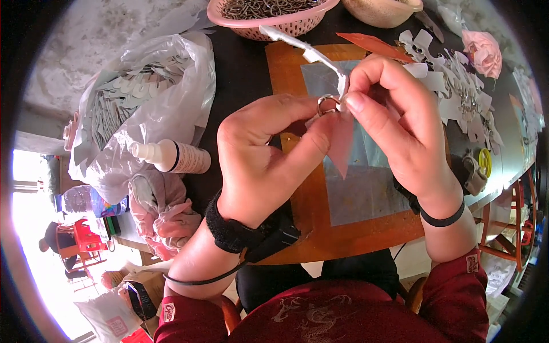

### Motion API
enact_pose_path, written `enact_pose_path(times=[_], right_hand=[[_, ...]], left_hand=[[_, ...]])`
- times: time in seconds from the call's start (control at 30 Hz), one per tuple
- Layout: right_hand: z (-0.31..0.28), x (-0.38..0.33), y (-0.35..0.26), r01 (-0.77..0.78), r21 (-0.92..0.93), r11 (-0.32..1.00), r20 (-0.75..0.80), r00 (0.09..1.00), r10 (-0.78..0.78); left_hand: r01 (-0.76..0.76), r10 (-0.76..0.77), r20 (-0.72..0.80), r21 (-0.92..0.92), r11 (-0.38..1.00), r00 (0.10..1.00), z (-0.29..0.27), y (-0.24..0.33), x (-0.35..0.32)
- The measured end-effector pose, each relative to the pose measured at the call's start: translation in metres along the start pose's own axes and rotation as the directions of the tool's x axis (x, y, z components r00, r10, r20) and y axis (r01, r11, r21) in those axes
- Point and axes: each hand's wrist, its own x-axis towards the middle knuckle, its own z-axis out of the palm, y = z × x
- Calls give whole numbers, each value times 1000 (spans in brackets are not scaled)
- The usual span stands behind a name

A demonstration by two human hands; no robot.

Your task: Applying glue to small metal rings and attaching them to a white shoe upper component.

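My left hand (266,148) is closed, its thumb and forefinger pinching a metal ring (327,104) above the middle of the table. A long white strip (320,59) with an uneven edge rises from the ring toward the far left. My right hand (400,114) is closed too, thumb and forefinger gripping the strip's lower end right beside the ring. Whether the strip passes through the ring is hidden by my fingers. Between the hands hangs a pointed, pinkish-red sheet (343,148). Another red corner (374,46) shows behind my right fingers; I cannot tell if both are one piece.
Under my hands lies a brown board (311,228) with a clear sheet. At left are a plastic bag (194,68) of white pieces, a white bottle (183,158) and a pink cloth (166,214). A pink basket (286,24) holds metal rings; white pieces with rings (466,91) lie right.
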Motion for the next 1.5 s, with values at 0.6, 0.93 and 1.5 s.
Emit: enact_pose_path(times=[0.6, 0.93, 1.5], right_hand=[[-2, -3, -4, -47, -67, 997, 29, 998, 49], [1, -5, -2, 78, -29, 997, -98, 992, -81], [2, 0, -6, 269, -305, 914, -42, 955, -295]], left_hand=[[-100, 111, 102, -109, 989, 989, -5, 2, 9], [95, -65, 124, -260, 961, 990, -4, 2, 7], [142, -206, -22, -651, 746, 978, 8, -7, 0]])
